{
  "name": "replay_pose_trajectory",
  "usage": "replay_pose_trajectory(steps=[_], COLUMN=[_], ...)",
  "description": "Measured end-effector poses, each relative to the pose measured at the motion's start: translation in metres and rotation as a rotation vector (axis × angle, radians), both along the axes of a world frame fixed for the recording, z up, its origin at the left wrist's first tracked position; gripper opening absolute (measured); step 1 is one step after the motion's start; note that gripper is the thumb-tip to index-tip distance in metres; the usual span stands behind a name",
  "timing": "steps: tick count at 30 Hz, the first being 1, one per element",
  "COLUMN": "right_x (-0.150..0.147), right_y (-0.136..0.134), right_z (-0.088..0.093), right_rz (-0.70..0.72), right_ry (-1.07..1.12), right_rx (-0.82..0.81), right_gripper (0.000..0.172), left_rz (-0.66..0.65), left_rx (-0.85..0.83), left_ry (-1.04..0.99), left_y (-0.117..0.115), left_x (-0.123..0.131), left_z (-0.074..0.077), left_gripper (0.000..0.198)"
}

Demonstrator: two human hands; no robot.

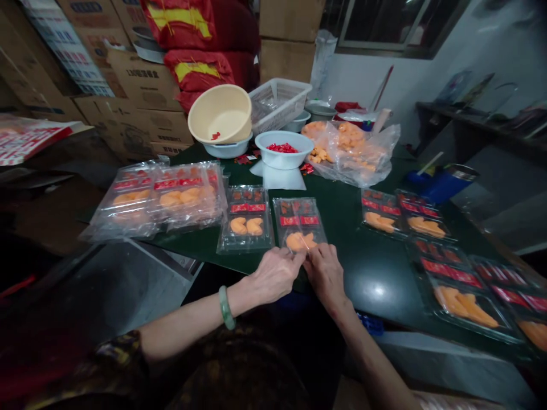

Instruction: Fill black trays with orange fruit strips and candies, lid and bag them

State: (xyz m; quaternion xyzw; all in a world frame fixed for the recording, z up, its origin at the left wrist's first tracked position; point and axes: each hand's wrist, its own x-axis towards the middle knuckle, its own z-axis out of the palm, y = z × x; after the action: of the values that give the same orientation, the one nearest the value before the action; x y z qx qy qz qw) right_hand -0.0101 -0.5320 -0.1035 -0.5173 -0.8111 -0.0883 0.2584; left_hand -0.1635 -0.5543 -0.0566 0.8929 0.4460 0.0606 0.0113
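Observation:
Both hands meet at the near edge of a clear plastic tray (299, 225) that holds orange pieces and red packets on the dark green table (354, 267). My left hand (273, 276), with a green bangle on its wrist, has its fingers pinched at the tray's near rim. My right hand (325, 273) is closed beside it, fingertips at the same rim. A second filled tray (247, 219) lies just to the left of it.
A stack of bagged trays (158, 199) lies far left. More filled trays (401, 216) line the right side. Behind stand a white bowl of red packets (283, 149), a cream basin (220, 114), a white basket (277, 99) and a bag of orange pieces (354, 148).

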Motion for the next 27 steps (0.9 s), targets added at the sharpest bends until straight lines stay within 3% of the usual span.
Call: replay_pose_trajectory(steps=[6,10,14,17,21,22,24,26,27], right_x=[0.006,-0.021,-0.075,-0.117,-0.145,-0.142,-0.120,-0.075,-0.046], right_y=[-0.008,-0.001,0.016,0.027,0.033,0.034,0.041,0.054,0.063], right_z=[0.004,0.018,0.028,0.028,0.033,0.037,0.050,0.066,0.073], right_rz=[-0.069,-0.064,0.089,0.275,0.467,0.513,0.557,0.416,0.241], right_ry=[-0.052,-0.059,-0.051,-0.100,-0.195,-0.200,-0.146,-0.027,0.040], right_rx=[0.182,0.262,0.197,0.139,0.022,-0.042,-0.203,-0.310,-0.321], right_gripper=[0.029,0.032,0.032,0.028,0.015,0.011,0.030,0.047,0.044], left_rz=[-0.063,-0.016,0.189,0.353,0.489,0.500,0.465,0.367,0.302], left_rx=[0.001,0.059,0.089,0.008,-0.092,-0.078,-0.007,0.059,0.067], left_ry=[-0.081,-0.070,-0.052,0.022,0.133,0.130,0.047,-0.084,-0.133], left_y=[-0.004,-0.011,-0.020,-0.030,-0.040,-0.040,-0.035,-0.022,-0.012], left_x=[-0.001,-0.031,-0.086,-0.123,-0.147,-0.146,-0.134,-0.106,-0.086], left_z=[0.025,0.032,0.026,0.021,0.027,0.032,0.046,0.063,0.071], left_gripper=[0.033,0.036,0.032,0.033,0.032,0.031,0.031,0.032,0.031])
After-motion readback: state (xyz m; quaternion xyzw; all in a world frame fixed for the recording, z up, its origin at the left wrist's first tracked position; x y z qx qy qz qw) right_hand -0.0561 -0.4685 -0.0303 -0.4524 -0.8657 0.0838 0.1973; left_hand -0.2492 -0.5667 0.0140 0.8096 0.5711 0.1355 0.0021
